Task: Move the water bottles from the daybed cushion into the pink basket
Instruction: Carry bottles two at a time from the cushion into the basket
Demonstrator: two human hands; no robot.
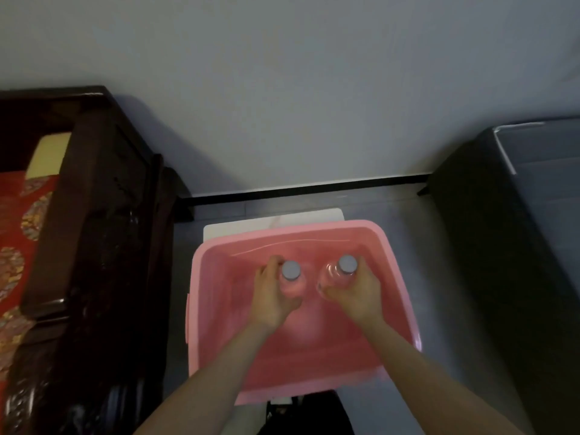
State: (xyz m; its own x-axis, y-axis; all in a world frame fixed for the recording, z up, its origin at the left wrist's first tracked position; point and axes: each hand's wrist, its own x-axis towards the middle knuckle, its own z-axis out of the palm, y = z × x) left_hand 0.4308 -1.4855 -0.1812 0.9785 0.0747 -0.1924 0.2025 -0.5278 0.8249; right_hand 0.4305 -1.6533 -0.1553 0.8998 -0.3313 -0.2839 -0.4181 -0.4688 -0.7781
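Note:
The pink basket (398,277) sits on the floor straight below me. Both my hands are down inside it. My left hand (271,298) is wrapped around a clear water bottle (292,274) with a grey cap, held upright. My right hand (356,296) grips a second clear water bottle (340,270), also upright with a grey cap. The two bottles stand side by side in the far half of the basket, a small gap between them. Their lower parts are hidden by my fingers.
A dark wooden daybed frame (103,246) runs along the left, with a red patterned cushion (15,246) on it. A dark cabinet (502,262) stands on the right. A white board (273,222) lies under the basket's far edge, near the wall.

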